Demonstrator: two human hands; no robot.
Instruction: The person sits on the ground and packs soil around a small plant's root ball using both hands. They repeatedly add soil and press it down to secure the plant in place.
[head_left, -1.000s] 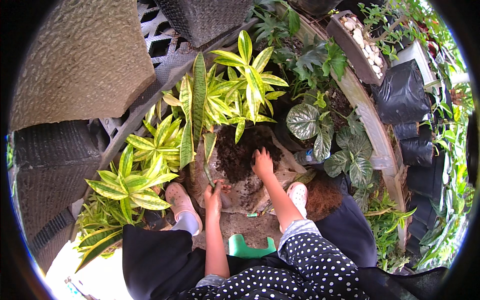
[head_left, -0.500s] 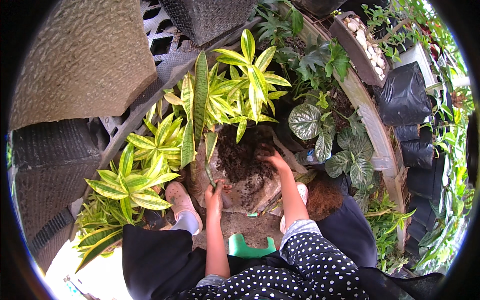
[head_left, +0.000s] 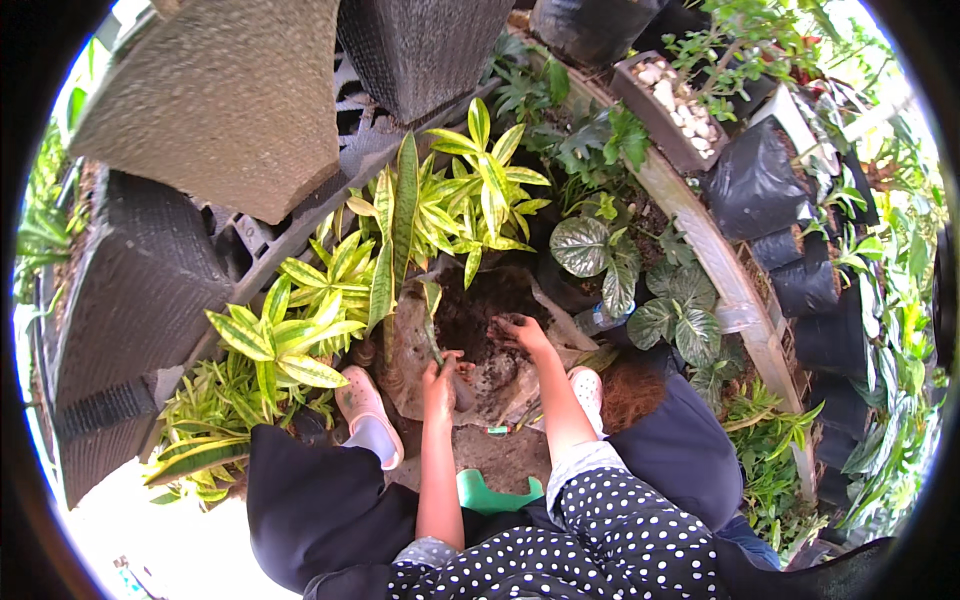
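My left hand (head_left: 438,392) is closed round the lower part of a snake plant leaf cutting (head_left: 431,308). The cutting stands nearly upright, green with a pale edge. Just to its right, my right hand (head_left: 520,332) reaches into dark potting soil (head_left: 490,290), its soil-smeared fingers curled over some of it. Their tips are partly hidden in the dirt. The soil lies on an opened, dirty pale sack (head_left: 408,335) spread on the ground between my feet.
Taller snake plant leaves (head_left: 405,205) and yellow-green striped plants (head_left: 290,345) crowd the left and far side. A green stool (head_left: 495,492) is below me. Silvery-leaved plants (head_left: 690,315), a plastic bottle (head_left: 600,318) and brown fibre (head_left: 632,395) lie right. A curved border (head_left: 735,290) runs behind.
My hands have come closer together, the right one moving left and nearer over the soil. My left hand keeps hold of the cutting. The whole view has tilted slightly.
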